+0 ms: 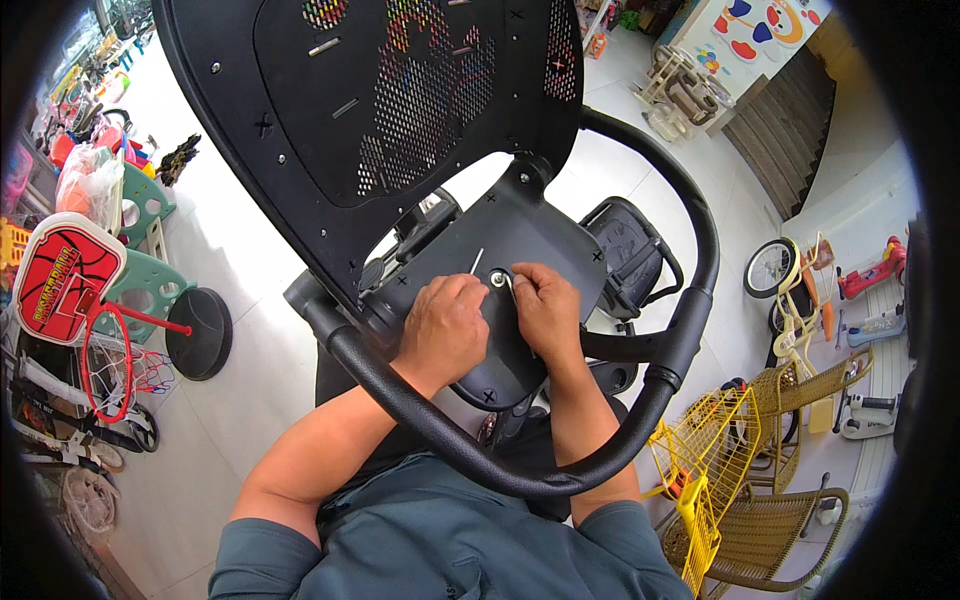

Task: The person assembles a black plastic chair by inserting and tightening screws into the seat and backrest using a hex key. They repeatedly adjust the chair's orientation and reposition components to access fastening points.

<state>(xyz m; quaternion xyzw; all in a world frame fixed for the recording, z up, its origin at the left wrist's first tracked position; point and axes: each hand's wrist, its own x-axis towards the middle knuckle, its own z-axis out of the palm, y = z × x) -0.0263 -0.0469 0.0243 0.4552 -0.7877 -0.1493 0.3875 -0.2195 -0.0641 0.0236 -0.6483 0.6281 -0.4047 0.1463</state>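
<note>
A black plastic seat base [445, 255] lies in front of me, with a bolt and washer [498, 279] at its middle. My left hand [445, 335] is closed beside the bolt, and a thin silver rod [477, 261] sticks up past its fingers. On the other side of the bolt, my right hand [548, 310] pinches a thin metal tool [533, 353]; its kind is mostly hidden by the fingers. Above the seat rises a black backrest [330, 100] with perforated panels. A black tubular guard bar [430, 425] loops around the seat, and my forearms pass under it.
A toy basketball hoop [72, 280] with a round black base stands at left. A black footrest-like part [628, 250] sits beyond the seat. At right are a yellow wire basket [705, 450], a wicker chair [765, 540] and a child's bike [785, 290]. Stairs [780, 130] lie behind.
</note>
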